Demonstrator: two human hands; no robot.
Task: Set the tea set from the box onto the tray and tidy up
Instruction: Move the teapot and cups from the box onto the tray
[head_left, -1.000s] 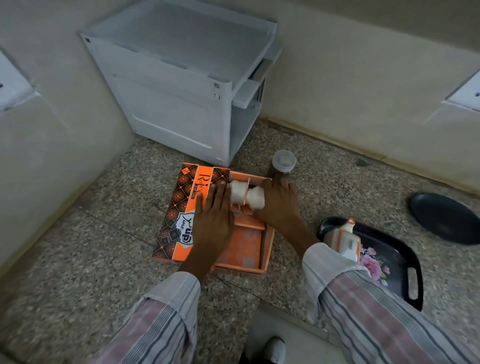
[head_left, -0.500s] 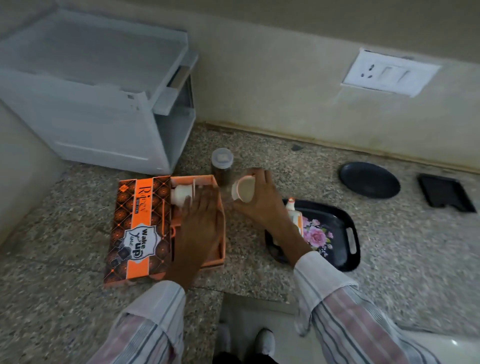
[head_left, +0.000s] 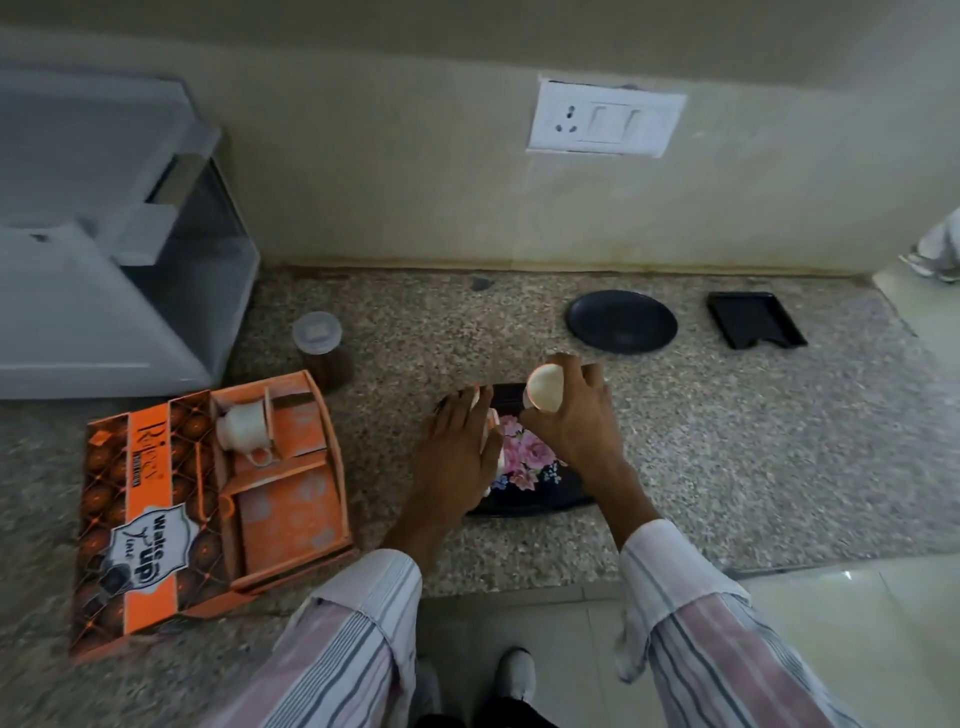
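An open orange tea-set box (head_left: 156, 519) lies at the left on the speckled counter, with one white cup (head_left: 244, 428) on its side in the top compartment. A black tray with pink flowers (head_left: 535, 501) sits in the middle under both hands. My right hand (head_left: 576, 421) is shut on a white cup (head_left: 545, 387), held tilted above the tray's far end. My left hand (head_left: 457, 457) lies flat, fingers stretched, over a white pot (head_left: 492, 431) standing on the tray's left side. The pot is mostly hidden.
A lidded jar with dark contents (head_left: 318, 343) stands just behind the box. A white plastic rack (head_left: 104, 260) fills the back left corner. A black plate (head_left: 622, 321) and a small black tray (head_left: 753, 326) lie near the wall at the right. The counter's front edge (head_left: 519, 582) is close to me.
My right hand carried one white cup from the box rightward to above the tray. My left hand left the box and moved over the pot on the tray. The view swung right.
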